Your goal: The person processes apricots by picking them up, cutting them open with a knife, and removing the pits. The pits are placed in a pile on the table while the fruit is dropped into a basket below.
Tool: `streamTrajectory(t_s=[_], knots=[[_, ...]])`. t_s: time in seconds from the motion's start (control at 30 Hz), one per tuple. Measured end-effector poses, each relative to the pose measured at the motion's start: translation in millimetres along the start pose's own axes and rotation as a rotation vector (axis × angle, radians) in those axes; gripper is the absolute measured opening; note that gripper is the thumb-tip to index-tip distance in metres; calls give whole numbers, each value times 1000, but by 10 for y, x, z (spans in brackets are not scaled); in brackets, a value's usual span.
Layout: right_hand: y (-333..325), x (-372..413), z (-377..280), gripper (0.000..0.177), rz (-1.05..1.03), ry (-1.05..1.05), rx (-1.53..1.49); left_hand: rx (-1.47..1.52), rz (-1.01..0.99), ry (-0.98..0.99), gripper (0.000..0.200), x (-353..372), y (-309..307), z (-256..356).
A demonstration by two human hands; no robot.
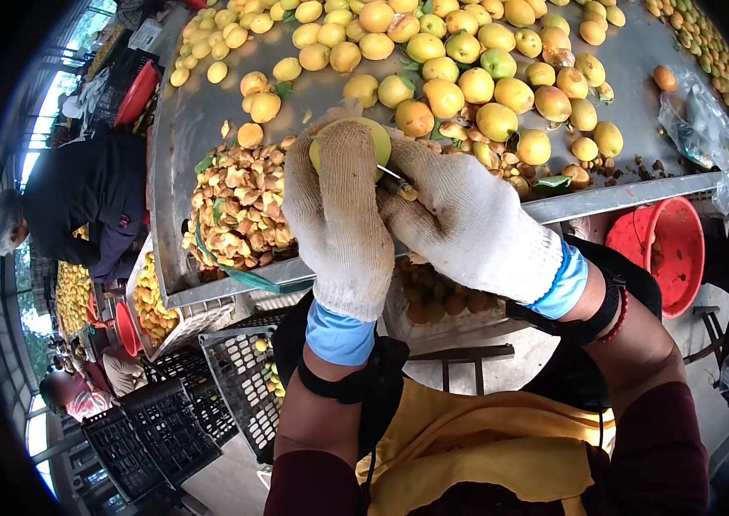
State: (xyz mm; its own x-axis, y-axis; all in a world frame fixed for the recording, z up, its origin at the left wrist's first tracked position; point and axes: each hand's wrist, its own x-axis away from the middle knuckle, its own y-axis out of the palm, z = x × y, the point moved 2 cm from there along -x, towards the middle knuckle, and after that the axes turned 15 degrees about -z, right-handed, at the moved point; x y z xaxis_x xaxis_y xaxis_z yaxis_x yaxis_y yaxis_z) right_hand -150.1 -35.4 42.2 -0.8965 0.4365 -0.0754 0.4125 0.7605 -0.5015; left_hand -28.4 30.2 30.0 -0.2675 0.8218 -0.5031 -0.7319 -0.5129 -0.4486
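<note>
White-gloved left hand [339,219] around a half-covered fruit [379,144], right hand [459,215] around a slim, partly hidden tool [405,187]

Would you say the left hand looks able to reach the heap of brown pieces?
Probably yes: nothing seems to block the left hand from the heap, but that hand holds a fruit.

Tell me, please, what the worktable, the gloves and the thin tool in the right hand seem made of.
Worktable: probably metal, smooth and grey, with soft reflections. Gloves: apparently knitted fabric, matte, with fine ribbing. Thin tool: likely shiny metal along its bright, narrow shaft; the rest is unclear.
</note>
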Motion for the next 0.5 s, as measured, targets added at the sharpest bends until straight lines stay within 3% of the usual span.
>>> streamTrajectory(t_s=[0.1,0.17,0.3,0.37,0.4,0.47,0.5], knots=[[34,-1,3,27,67,-33,-131,89,8,-95,40,-30,-27,107],[47,7,4,27,45,-51,-273,487,21,-305,37,-43,-22,117],[-20,4,-24,28,-6,7,-307,415,27,-292,32,3,-24,-29],[-100,-2,-39,27,-27,116,67,-574,-54,202,29,-35,-85,-7],[-98,16,-30,27,-26,116,67,-574,-55,204,29,-14,-89,-2],[-64,92,-38,32,31,81,350,487,-84,-453,29,-128,-95,113],[-27,126,-50,32,28,82,348,486,-83,-456,29,-124,-107,96]])
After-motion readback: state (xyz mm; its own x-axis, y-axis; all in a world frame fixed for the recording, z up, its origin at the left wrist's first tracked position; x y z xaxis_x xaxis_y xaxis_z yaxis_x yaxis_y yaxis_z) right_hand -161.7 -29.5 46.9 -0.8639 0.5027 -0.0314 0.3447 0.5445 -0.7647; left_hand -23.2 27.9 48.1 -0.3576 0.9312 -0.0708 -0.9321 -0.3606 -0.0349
